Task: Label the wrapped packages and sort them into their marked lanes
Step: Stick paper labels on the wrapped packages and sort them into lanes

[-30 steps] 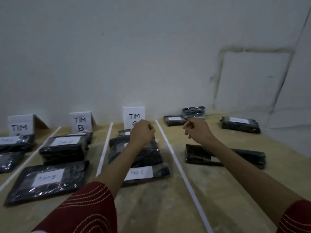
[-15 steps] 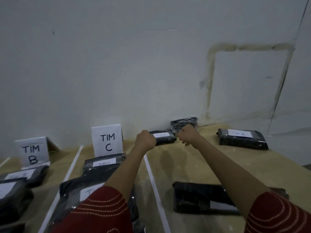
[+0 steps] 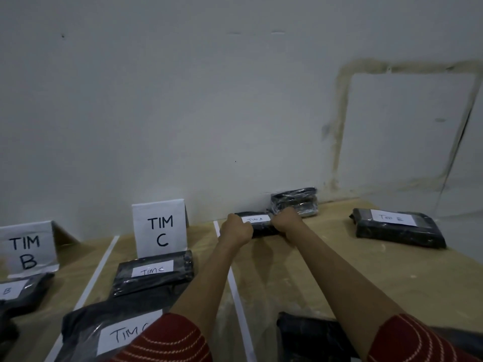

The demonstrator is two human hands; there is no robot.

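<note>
A small black wrapped package (image 3: 261, 227) with a white label reading TIM A lies at the far edge of the table, right of the third white line. My left hand (image 3: 236, 229) closes on its left end and my right hand (image 3: 287, 220) on its right end. Behind it against the wall sits another black package (image 3: 295, 201) with no label showing. To the right lies a labelled package (image 3: 397, 227). In the TIM C lane, two packages (image 3: 154, 273) (image 3: 109, 333) carry TIM C labels in front of the TIM C sign (image 3: 160, 228).
The TIM B sign (image 3: 26, 248) stands at far left with a labelled B package (image 3: 21, 291) before it. White tape lines (image 3: 96, 273) (image 3: 235, 291) divide the wooden table. A dark package (image 3: 308, 335) lies near, under my right arm. The white wall rises directly behind.
I leaned forward and both hands reached from mid-table to the far edge, closing on the two ends of the TIM A package. The view shifted right and closer.
</note>
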